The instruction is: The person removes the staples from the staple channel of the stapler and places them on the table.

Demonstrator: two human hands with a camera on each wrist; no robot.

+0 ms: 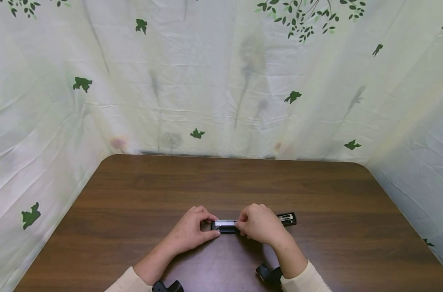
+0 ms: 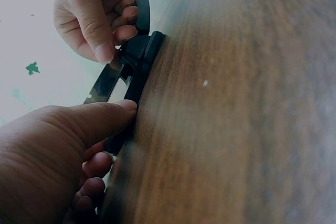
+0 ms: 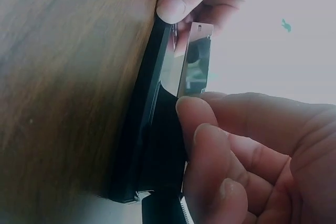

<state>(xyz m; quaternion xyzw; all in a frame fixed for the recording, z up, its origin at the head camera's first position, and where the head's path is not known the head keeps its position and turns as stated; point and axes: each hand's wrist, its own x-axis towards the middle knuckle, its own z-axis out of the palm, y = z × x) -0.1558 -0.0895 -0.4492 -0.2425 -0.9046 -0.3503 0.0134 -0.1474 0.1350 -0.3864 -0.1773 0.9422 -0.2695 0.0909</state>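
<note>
A black stapler lies opened out on the brown table, its top arm swung back to the right. My left hand grips the base at its left end, thumb on the near side and fingers on the far side. Between thumb and fingers, my right hand pinches the stapler near its middle and hides part of it. The right wrist view shows the shiny metal staple channel raised at an angle over the black base. Whether staples lie inside cannot be made out.
The wooden table reaches back to a pale curtain with leaf prints, which also hangs at both sides. Black wrist devices, one on the left wrist and one on the right, sit near the cream sleeves.
</note>
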